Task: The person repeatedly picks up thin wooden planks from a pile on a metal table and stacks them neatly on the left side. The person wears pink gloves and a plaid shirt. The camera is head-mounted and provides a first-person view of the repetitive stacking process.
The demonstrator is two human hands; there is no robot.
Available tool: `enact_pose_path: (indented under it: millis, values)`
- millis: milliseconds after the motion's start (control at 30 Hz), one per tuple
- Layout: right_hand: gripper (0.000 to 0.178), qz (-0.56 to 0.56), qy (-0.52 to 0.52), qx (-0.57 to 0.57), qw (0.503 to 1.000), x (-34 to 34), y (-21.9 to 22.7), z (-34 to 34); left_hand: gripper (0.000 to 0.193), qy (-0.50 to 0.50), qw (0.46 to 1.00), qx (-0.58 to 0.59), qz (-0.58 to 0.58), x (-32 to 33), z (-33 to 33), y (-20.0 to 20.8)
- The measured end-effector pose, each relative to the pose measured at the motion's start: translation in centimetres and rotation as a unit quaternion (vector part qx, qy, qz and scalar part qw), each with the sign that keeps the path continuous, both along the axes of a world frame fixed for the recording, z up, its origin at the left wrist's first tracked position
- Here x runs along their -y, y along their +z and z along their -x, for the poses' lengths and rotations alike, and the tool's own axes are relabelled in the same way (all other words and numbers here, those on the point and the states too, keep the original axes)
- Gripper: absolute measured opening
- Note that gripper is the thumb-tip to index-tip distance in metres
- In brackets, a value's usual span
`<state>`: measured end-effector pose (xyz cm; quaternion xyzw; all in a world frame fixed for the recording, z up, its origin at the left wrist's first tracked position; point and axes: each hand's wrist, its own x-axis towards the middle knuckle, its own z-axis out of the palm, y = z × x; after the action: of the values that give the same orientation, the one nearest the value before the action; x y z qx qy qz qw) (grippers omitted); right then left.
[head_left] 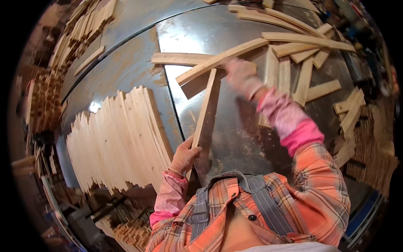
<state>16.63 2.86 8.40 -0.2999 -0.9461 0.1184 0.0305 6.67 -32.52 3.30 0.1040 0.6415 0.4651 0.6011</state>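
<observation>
My left hand, in a pale work glove, is closed around the near end of a narrow wooden strip. This strip slants up and away over the metal table. My right hand, gloved too, is stretched forward and smeared by motion. Its fingertips are at the edge of a longer wooden strip; whether they grip it cannot be made out. That long strip casts a shadow and crosses over another wooden strip. Left of my left hand, many pale strips lie side by side in a flat row.
Loose wooden strips lie crossed over each other at the right. The metal table has a dark seam and scattered sawdust. More strips are piled at the far left, and stacked wood stands at the right edge.
</observation>
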Motion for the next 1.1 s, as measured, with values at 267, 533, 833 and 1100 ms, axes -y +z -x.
enact_pose_path:
  millis: [267, 533, 833, 1100]
  values:
    - [0.074, -0.019, -0.003, 0.212, 0.977, -16.8, -8.4, 7.6, 0.066, 0.037, 0.997, -0.057, 0.049, 4.5, -0.8, 3.4]
    - [0.067, -0.128, 0.165, 0.226, 0.952, -12.7, -8.6, 17.7, 0.087, -0.025, 0.986, -0.102, 0.128, 5.4, -0.2, 4.1]
    - [0.034, -0.026, 0.120, 0.229, 0.966, -9.0, -1.9, 19.2, 0.071, 0.086, 0.985, -0.106, 0.106, 8.6, -2.8, 4.3]
    - [0.102, 0.131, -0.008, 0.132, 0.983, -1.5, -7.3, 13.1, 0.045, 0.022, 0.781, -0.607, 0.142, 4.9, 2.2, -1.1]
